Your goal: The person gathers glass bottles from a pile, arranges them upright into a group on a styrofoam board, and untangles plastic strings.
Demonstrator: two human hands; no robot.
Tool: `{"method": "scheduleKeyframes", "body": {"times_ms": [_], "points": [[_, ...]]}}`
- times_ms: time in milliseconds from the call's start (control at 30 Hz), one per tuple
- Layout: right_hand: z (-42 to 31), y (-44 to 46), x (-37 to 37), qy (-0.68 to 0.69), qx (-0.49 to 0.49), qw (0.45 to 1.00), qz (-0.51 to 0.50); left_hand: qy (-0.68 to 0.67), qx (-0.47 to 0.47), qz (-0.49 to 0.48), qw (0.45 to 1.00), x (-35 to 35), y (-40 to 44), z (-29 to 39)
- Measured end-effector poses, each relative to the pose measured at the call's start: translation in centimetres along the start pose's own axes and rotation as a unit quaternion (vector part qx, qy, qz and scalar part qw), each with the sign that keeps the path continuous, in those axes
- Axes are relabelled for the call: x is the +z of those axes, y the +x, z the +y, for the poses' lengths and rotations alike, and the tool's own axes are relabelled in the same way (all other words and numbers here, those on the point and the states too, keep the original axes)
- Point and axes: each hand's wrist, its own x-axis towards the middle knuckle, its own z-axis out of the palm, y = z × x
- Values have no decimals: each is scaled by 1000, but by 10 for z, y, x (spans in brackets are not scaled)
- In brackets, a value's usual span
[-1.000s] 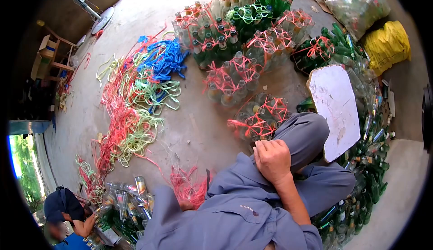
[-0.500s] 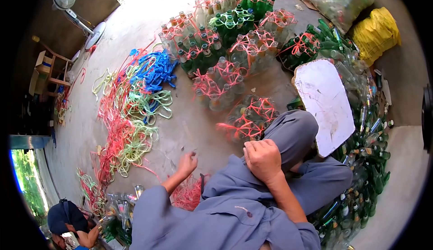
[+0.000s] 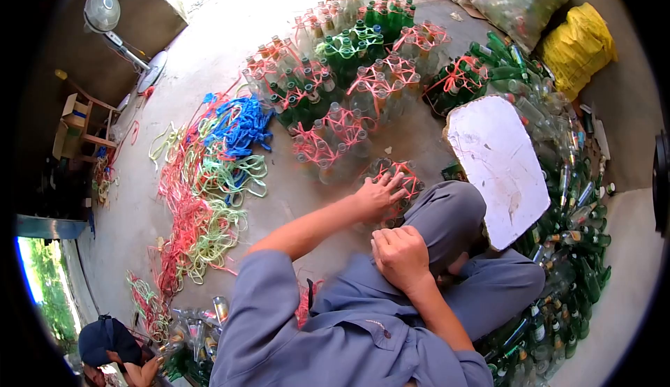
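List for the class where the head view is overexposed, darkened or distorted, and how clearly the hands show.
Head view, top: floor washed out; head view, lower left: foliage glaring, blue fringe beside it; head view, edges: black corners, wide-angle bending; head view, middle: left hand and right hand readable.

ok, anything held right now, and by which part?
Left hand: open, fingers spread over the tied bottles, no grip visible. Right hand: curled; can't tell whether it holds anything.
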Motion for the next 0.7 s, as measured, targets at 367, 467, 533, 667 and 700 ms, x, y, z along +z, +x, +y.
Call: {"method": "scheduleKeyframes", "body": {"times_ms": [367, 467, 533, 667, 700], "points": [[7, 2, 13, 28, -41, 994, 98, 10, -93, -101, 991, -7, 22, 11], [7, 2, 12, 29, -34, 994, 98, 0, -94, -87, 992, -1, 24, 10], [8, -3, 11, 11, -12, 999, 39, -23, -93, -73, 993, -2, 23, 9], [8, -6, 10, 0, -8, 1000, 11, -47, -77, -21, 996, -2, 13, 14], [8, -5, 9, 0, -8, 1000, 10, -45, -76, -21, 996, -3, 11, 17]]}}
